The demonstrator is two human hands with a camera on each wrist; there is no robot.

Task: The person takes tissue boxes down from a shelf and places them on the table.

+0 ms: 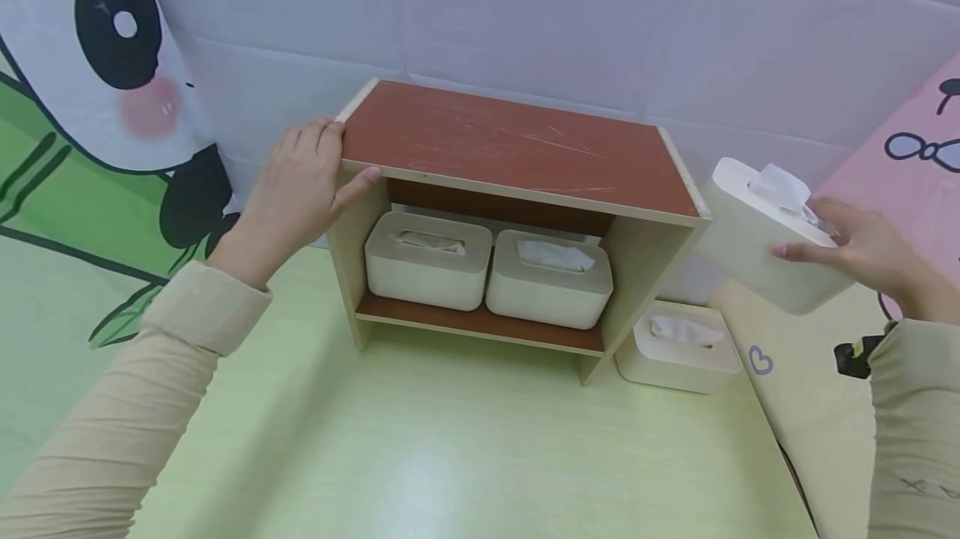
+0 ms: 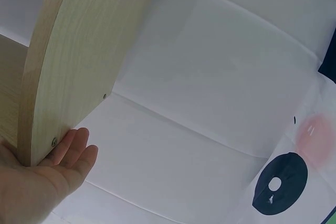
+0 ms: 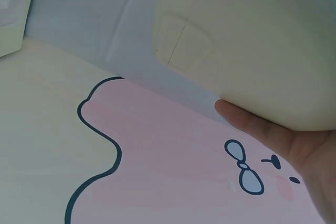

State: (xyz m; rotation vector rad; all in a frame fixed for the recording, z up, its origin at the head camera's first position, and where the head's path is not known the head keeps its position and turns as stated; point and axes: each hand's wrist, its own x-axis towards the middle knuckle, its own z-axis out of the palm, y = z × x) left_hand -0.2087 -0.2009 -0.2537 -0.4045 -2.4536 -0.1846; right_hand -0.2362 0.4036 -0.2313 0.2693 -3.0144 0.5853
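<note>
A small wooden shelf (image 1: 525,152) with a scratched reddish-brown top stands on the table. My left hand (image 1: 296,181) grips its upper left corner, thumb along the front edge and fingers against the outer side panel (image 2: 84,61). At the right, my right hand (image 1: 873,247) holds a cream tissue box (image 1: 772,243) tilted in the air beside the shelf, with white tissue (image 1: 780,187) sticking out of its slot. In the right wrist view, the thumb (image 3: 252,127) lies along the box's side. Two like tissue boxes, left (image 1: 427,272) and right (image 1: 547,289), sit side by side inside the shelf.
Another tissue box (image 1: 678,351) stands on the pale green table (image 1: 450,456), just right of the shelf. Behind runs a creased pale wall covering (image 1: 525,14). Cartoon prints flank it, a green-and-white one (image 1: 97,164) at left and a pink one (image 1: 900,164) at right.
</note>
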